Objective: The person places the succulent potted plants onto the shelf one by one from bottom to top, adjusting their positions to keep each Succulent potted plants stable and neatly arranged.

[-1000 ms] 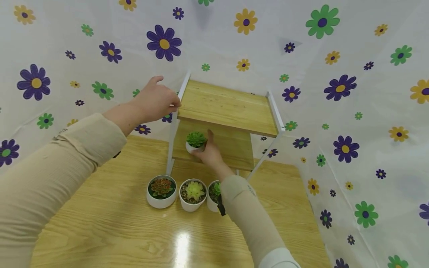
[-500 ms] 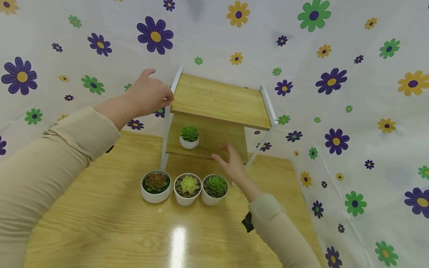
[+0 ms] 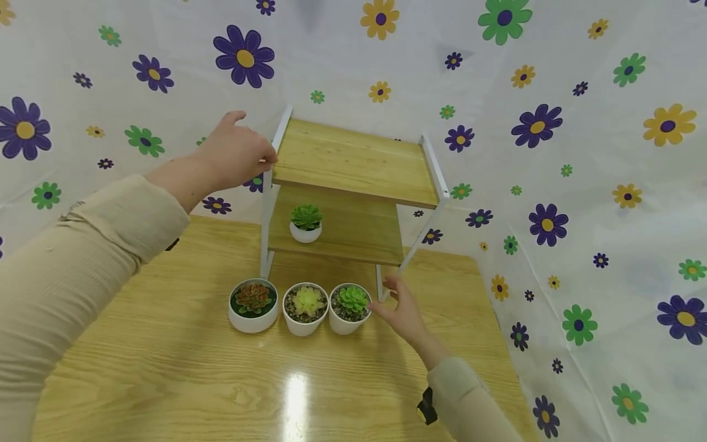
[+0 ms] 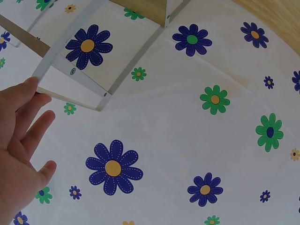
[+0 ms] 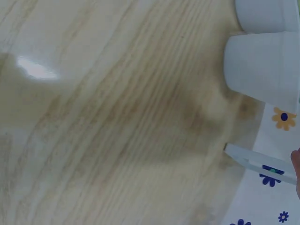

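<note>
In the head view, my left hand (image 3: 234, 150) pinches the white metal frame (image 3: 281, 132) of a two-tier wooden shelf (image 3: 353, 161) at its upper left. The left wrist view shows thumb and fingertip at the bar (image 4: 58, 49), other fingers spread. My right hand (image 3: 405, 312) is beside a white pot with a bright green succulent (image 3: 352, 299), fingers apart, thumb right at the rim. Only a fingertip (image 5: 296, 164) shows in the right wrist view, near the pot (image 5: 262, 65). On the lower tier stands a small white bowl-shaped pot with a green succulent (image 3: 306, 222).
Left of that pot stand a white pot with a yellow succulent (image 3: 306, 302) and a wider white pot with a reddish succulent (image 3: 253, 298), in a row on the wooden table (image 3: 221, 380). A flower-print cloth (image 3: 353, 55) hangs behind and at the right.
My right hand has released the small succulent pot on the lower tier and moved down and right to the green succulent pot on the table. My left hand stays on the frame.
</note>
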Demonstrator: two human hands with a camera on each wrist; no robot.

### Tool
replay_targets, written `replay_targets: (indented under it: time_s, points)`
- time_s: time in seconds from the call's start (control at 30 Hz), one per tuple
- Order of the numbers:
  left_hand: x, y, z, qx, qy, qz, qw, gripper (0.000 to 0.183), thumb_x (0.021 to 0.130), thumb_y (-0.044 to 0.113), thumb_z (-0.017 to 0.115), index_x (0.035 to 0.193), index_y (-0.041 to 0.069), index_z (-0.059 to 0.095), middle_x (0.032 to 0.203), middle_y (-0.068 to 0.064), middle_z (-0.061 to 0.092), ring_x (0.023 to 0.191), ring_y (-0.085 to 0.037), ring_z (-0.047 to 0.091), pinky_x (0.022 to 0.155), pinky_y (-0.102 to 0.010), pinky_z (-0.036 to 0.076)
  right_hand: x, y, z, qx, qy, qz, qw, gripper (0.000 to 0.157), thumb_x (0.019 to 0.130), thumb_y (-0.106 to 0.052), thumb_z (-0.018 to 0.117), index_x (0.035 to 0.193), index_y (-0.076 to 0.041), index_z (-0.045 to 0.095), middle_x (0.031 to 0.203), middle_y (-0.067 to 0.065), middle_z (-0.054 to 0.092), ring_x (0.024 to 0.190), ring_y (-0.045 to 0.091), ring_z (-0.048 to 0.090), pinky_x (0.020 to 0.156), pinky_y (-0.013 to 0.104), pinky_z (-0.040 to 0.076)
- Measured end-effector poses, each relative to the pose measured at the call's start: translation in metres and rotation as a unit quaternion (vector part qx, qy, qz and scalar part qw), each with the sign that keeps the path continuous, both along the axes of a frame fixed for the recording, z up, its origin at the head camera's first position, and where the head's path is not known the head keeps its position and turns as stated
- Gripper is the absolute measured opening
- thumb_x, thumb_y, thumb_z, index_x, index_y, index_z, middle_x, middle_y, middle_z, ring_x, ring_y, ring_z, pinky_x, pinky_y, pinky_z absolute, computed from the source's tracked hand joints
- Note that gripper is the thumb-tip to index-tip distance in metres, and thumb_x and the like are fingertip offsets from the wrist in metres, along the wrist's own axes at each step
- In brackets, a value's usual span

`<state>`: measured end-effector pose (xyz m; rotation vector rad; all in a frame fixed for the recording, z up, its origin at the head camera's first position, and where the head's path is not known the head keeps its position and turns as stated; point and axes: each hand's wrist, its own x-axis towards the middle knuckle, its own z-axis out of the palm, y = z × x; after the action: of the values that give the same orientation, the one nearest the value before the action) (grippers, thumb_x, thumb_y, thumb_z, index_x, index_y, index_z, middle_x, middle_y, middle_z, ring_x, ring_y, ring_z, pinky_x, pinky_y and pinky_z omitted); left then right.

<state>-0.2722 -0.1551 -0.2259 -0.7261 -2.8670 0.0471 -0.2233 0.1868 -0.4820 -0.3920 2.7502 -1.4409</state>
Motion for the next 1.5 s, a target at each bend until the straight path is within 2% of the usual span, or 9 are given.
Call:
replay_targets:
  time_s: [0.17,0.37,0.63,0.7,0.87,0.93,1.1,1.33,1.5]
  points:
    - [0.0,-0.002,-0.001,0.002,0.001,-0.001,1.0,0.019,0.089,0.008,0.06,0.104,0.003,0.071,0.101,-0.015,0.071,0.099,-0.034,0.065,0.111,-0.061,0.015,0.002,0.0,-0.017,-0.005,-0.032,0.007,0.999,0.077,0.078,-0.019,0.075,0.139,0.002,0.032,0.136,0.027,0.044,0.127,0.041,0.041,0.107,0.054,0.033]
    - [0.0,-0.002,-0.001,-0.001,0.002,-0.001,1.0,0.018,0.089,0.008,0.06,0.103,0.004,0.071,0.101,-0.015,0.071,0.098,-0.033,0.066,0.111,-0.061,0.016,-0.002,-0.002,-0.04,0.018,-0.075,0.038,0.996,0.103,0.072,-0.021,0.081,0.146,0.002,0.013,0.138,0.029,0.039,0.125,0.042,0.041,0.102,0.055,0.038]
    - [0.0,-0.003,-0.003,-0.005,0.005,0.001,1.0,0.018,0.089,0.009,0.061,0.103,0.004,0.071,0.101,-0.014,0.071,0.099,-0.033,0.066,0.111,-0.06,0.016,-0.004,-0.013,-0.057,0.022,-0.089,0.059,0.994,0.118,0.067,-0.028,0.084,0.148,0.0,0.004,0.138,0.025,0.044,0.122,0.041,0.047,0.102,0.055,0.038]
    - [0.0,-0.004,-0.003,-0.006,0.005,0.002,1.0,0.018,0.089,0.009,0.061,0.103,0.004,0.071,0.101,-0.014,0.071,0.099,-0.033,0.066,0.111,-0.06,0.016,-0.004,-0.016,-0.059,0.013,-0.089,0.056,0.994,0.119,0.067,-0.027,0.085,0.148,0.001,0.003,0.14,0.026,0.041,0.123,0.041,0.047,0.103,0.054,0.038]
    - [0.0,-0.004,-0.003,-0.006,0.004,0.002,1.0,0.018,0.089,0.009,0.06,0.103,0.004,0.07,0.101,-0.014,0.071,0.099,-0.033,0.066,0.111,-0.06,0.017,-0.001,-0.026,-0.061,-0.013,-0.075,0.038,0.996,0.116,0.066,-0.021,0.085,0.147,0.003,0.006,0.145,0.028,0.033,0.132,0.043,0.037,0.109,0.055,0.031]
    - [0.001,-0.004,-0.003,-0.004,0.004,0.0,1.0,0.018,0.089,0.009,0.061,0.103,0.004,0.07,0.101,-0.014,0.071,0.099,-0.033,0.066,0.111,-0.06,0.017,-0.001,-0.029,-0.062,-0.019,-0.069,0.029,0.997,0.113,0.066,-0.019,0.085,0.147,0.004,0.009,0.144,0.028,0.035,0.133,0.043,0.036,0.109,0.056,0.028]
    - [0.001,-0.004,-0.003,0.003,0.004,-0.001,1.0,0.018,0.089,0.008,0.061,0.103,0.004,0.07,0.102,-0.014,0.071,0.099,-0.033,0.066,0.112,-0.06,0.016,0.0,-0.033,-0.063,-0.018,-0.063,0.011,0.998,0.106,0.067,-0.019,0.084,0.145,0.004,0.015,0.138,0.027,0.043,0.128,0.042,0.042,0.107,0.056,0.032]
    - [0.0,-0.004,-0.005,0.004,0.007,0.0,1.0,0.019,0.089,0.009,0.061,0.104,0.004,0.07,0.102,-0.014,0.071,0.099,-0.033,0.066,0.112,-0.06,0.017,0.002,-0.033,-0.059,-0.033,-0.059,0.007,0.998,0.1,0.069,-0.017,0.083,0.142,0.006,0.019,0.138,0.027,0.042,0.127,0.042,0.042,0.107,0.055,0.033]
    - [0.0,-0.003,-0.002,-0.006,0.007,0.0,1.0,0.018,0.089,0.009,0.061,0.103,0.004,0.071,0.101,-0.014,0.071,0.098,-0.032,0.066,0.112,-0.06,0.017,0.002,-0.025,-0.049,-0.022,-0.056,0.01,0.998,0.098,0.07,-0.019,0.082,0.142,0.005,0.02,0.138,0.028,0.042,0.128,0.042,0.042,0.108,0.053,0.032]
